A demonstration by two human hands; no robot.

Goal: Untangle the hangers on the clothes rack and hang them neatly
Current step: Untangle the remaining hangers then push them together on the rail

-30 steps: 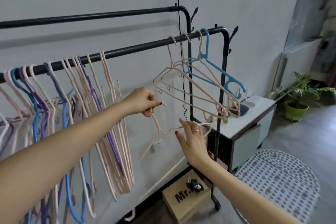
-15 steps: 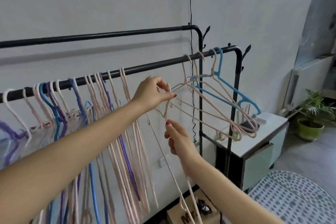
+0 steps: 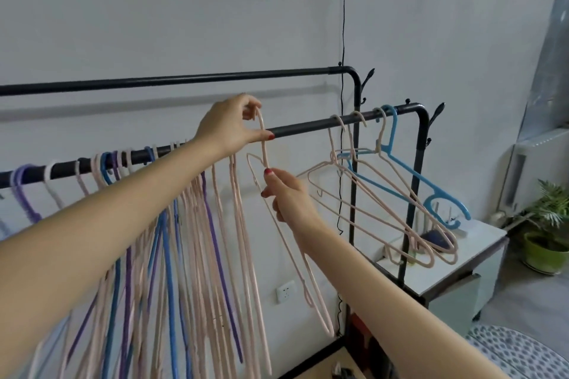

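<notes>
A black clothes rack has a near rail [image 3: 308, 126] and a higher far rail [image 3: 184, 81]. My left hand [image 3: 229, 126] pinches the hook of a pink hanger [image 3: 295, 261] just above the near rail. My right hand [image 3: 284, 194] grips the same hanger's neck below the rail, and its body hangs down edge-on. Left of it, a dense row of pink, blue and purple hangers [image 3: 197, 240] hangs on the near rail. Near the rail's right end hang three pink hangers [image 3: 378, 212] and one blue hanger [image 3: 431, 184], overlapping each other.
A white cabinet [image 3: 480, 258] stands behind the rack's right post. A potted plant [image 3: 546, 243] sits on the floor at far right, with a dotted mat [image 3: 523, 354] below. A wall socket [image 3: 285, 289] and a hanging black cable [image 3: 342, 40] are on the wall.
Both hands have lifted the pink hanger from below the rail until its hook reaches the near rail. The camera has tilted upward, so the rack sits lower in view.
</notes>
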